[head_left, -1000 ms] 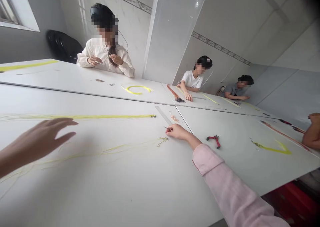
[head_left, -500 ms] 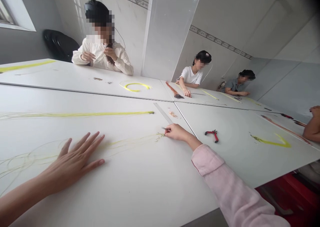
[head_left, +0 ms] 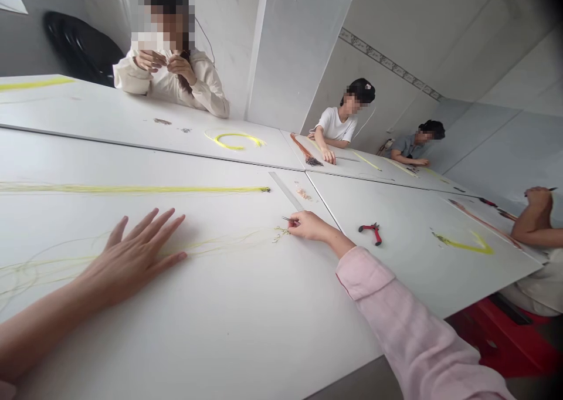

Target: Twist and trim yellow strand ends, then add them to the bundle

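Observation:
My left hand (head_left: 134, 259) lies flat with spread fingers on thin yellow-green lines (head_left: 220, 243) that run across the white table. At the right end of these lines is a small fan of hook-like ends (head_left: 280, 234). My right hand (head_left: 308, 225) is closed beside that fan, its fingers pinched around slim metal tweezers (head_left: 288, 219) whose points stick out to the left. Whether the fingertips also touch a hook is too small to tell. Above both hands, a straight bundle of yellow lines (head_left: 197, 189) ends in a dark clustered tip.
A steel ruler (head_left: 285, 190) and a pile of small pinkish pieces (head_left: 303, 195) lie beyond my right hand. Red-handled pliers (head_left: 370, 233) and a bent yellow bundle (head_left: 470, 246) are farther right. Several people sit around the joined tables (head_left: 246, 329).
The view has shifted slightly. My left hand stays flat and my right hand stays by the hook-like ends. Across the table, a person in a cream jacket has brought both hands together.

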`<action>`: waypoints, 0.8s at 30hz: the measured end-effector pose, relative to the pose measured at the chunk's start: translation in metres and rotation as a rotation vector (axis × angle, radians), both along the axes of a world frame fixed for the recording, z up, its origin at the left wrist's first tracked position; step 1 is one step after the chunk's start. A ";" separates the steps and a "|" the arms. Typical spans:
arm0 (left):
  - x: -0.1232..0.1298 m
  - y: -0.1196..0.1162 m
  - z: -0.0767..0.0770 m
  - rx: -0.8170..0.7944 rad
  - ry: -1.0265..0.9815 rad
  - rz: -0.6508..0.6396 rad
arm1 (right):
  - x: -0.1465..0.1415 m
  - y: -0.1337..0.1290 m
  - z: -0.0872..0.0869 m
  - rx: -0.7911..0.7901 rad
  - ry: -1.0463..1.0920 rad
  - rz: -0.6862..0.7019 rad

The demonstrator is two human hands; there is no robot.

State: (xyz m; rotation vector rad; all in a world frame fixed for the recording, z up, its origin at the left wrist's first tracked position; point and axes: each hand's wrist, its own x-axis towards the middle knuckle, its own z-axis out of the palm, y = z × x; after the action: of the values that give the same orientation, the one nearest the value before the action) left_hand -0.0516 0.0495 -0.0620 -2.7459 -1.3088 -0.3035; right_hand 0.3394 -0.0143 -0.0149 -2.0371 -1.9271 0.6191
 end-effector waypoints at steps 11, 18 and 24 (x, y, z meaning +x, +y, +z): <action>-0.003 0.003 0.000 -0.152 -0.063 -0.065 | 0.005 0.001 0.014 0.010 0.067 -0.035; -0.004 0.005 -0.001 -0.176 -0.033 -0.085 | 0.005 0.000 0.013 0.031 0.103 -0.083; -0.004 0.004 0.000 -0.193 -0.071 -0.083 | 0.005 0.000 0.013 0.028 0.168 -0.075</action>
State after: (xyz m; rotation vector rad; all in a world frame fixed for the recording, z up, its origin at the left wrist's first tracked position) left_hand -0.0552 0.0532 -0.0619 -2.9812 -1.3071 -0.2985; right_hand 0.3443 -0.0147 -0.0015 -1.9625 -1.7467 0.7168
